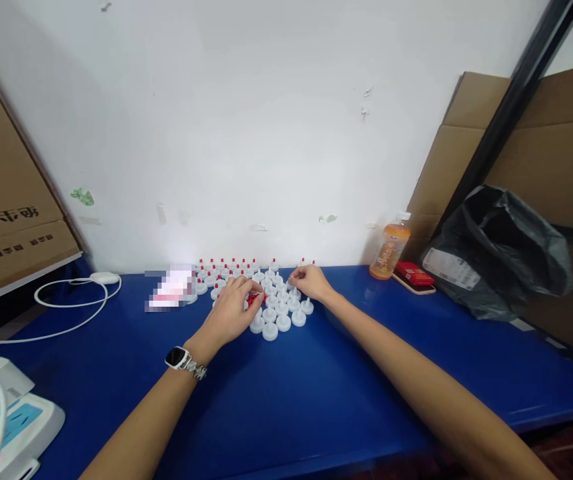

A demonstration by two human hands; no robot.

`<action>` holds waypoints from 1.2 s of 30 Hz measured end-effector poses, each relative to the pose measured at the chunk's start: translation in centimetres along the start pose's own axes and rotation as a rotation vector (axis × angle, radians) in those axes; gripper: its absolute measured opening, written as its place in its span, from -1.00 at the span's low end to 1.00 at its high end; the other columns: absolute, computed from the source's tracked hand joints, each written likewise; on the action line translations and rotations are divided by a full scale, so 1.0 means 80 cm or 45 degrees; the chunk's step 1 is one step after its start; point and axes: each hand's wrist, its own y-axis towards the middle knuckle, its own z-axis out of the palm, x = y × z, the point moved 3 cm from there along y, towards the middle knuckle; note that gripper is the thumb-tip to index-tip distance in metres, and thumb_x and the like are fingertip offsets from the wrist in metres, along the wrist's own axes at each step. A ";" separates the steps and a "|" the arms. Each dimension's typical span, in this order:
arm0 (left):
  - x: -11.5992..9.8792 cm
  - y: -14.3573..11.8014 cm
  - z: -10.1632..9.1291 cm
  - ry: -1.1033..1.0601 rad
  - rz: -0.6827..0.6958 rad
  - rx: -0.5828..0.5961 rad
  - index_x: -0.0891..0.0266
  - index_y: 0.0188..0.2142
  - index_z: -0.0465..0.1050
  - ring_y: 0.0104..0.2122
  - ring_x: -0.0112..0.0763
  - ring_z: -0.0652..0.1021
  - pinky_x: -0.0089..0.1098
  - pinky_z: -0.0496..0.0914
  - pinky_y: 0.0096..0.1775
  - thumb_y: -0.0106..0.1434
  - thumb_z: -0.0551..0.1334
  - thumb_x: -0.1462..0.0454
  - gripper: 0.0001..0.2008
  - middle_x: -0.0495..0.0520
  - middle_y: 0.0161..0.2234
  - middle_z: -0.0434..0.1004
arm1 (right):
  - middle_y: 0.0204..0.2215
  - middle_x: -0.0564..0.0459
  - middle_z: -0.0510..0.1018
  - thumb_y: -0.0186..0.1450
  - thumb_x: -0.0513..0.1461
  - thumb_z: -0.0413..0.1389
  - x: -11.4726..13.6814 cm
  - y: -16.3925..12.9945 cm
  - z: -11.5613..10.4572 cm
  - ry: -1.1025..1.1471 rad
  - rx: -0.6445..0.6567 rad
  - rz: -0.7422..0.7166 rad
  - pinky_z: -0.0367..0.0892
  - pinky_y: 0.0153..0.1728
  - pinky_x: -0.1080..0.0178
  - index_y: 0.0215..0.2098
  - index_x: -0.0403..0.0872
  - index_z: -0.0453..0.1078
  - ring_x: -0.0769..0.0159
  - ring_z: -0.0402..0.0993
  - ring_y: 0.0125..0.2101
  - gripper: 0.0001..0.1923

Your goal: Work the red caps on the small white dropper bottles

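- A white wall (266, 120) backs a blue counter (286, 400) that fills the lower half of the view.
- Brown cardboard boxes (1, 200) lean at the far left, and more cardboard (556, 153) stands at the right behind a slanting black bar (511, 113).
- A black plastic bag (506, 260) slumps on the counter's right end.
- A white device (6, 427) sits at the near left corner, with a white cable (66, 313) looped across the counter beyond it.
- An orange drink bottle (389, 250) stands upright by the wall, and a red box (413, 273) lies just beside it.
- A cluster of small white caps (279, 313), many with red tips, covers the counter's middle near the wall.
- The left hand (231, 310), a watch (182, 360) on its wrist, rests on the cluster's left side; its grip is curled round small red pieces (253, 299), though I cannot tell whether it is clamped on them.
- The right hand (311, 281) rests on the cluster's far right edge, its grip pinched together on one white cap (293, 275).
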 end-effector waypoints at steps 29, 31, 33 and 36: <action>-0.025 -0.012 -0.022 -0.130 -0.038 -0.137 0.16 -0.24 0.39 -0.15 -0.25 0.46 -0.20 0.34 -0.06 0.40 0.06 0.15 -0.80 0.06 -0.21 0.48 | -0.38 0.06 0.57 0.31 -0.16 0.06 0.094 -0.064 -0.004 0.149 -0.185 -0.458 0.34 -0.28 0.27 -0.17 -0.05 0.45 0.29 0.49 -0.37 -0.80; -0.033 -0.013 -0.020 -0.157 -0.025 -0.108 0.16 -0.29 0.36 -0.19 -0.28 0.47 -0.24 0.36 -0.12 0.41 0.04 0.13 -0.77 0.05 -0.25 0.48 | -0.34 0.07 0.57 0.27 -0.20 0.11 0.097 -0.108 -0.004 0.232 -0.190 -0.538 0.34 -0.31 0.27 -0.22 -0.03 0.48 0.30 0.45 -0.38 -0.85; -0.040 -0.015 -0.019 -0.171 -0.010 -0.055 0.16 -0.34 0.32 -0.26 -0.31 0.46 -0.28 0.35 -0.21 0.41 0.03 0.11 -0.74 0.02 -0.32 0.45 | -0.31 0.05 0.56 0.24 -0.24 0.12 0.101 -0.140 -0.002 0.319 -0.202 -0.570 0.35 -0.34 0.27 -0.25 -0.02 0.49 0.31 0.43 -0.39 -0.87; -0.050 -0.017 -0.017 -0.148 0.052 0.035 0.17 -0.39 0.27 -0.32 -0.33 0.42 -0.31 0.33 -0.27 0.42 0.00 0.09 -0.70 -0.01 -0.40 0.38 | -0.28 0.04 0.57 0.23 -0.27 0.12 0.105 -0.157 0.001 0.407 -0.222 -0.573 0.36 -0.30 0.25 -0.25 -0.02 0.48 0.31 0.42 -0.38 -0.86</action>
